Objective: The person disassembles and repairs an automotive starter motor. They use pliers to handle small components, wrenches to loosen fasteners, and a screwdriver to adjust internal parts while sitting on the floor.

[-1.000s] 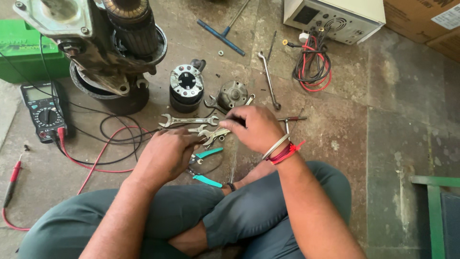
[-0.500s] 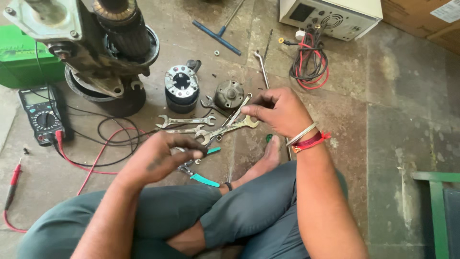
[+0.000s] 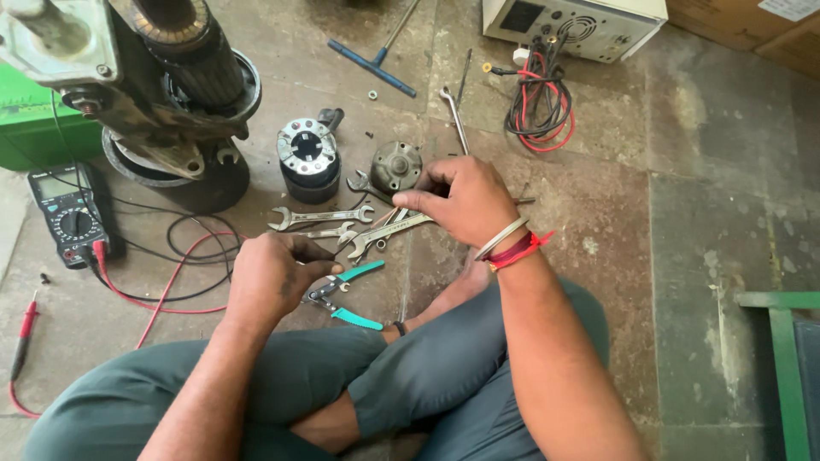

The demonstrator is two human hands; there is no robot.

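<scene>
The right hand [image 3: 465, 201], at centre frame, pinches the end of an open-ended spanner [image 3: 389, 230] between thumb and fingertips, the tool lying slantwise over other spanners [image 3: 320, 218] on the stone floor [image 3: 683, 213]. The left hand [image 3: 273, 273], lower left of centre, is curled with its fingers bent; whether it grips anything cannot be told. Just beside it lie teal-handled pliers [image 3: 350, 294]. Above the spanners stand a round black motor part [image 3: 307, 158] and a small metal housing [image 3: 395, 165]. A multimeter [image 3: 68, 213] sits at the left edge.
</scene>
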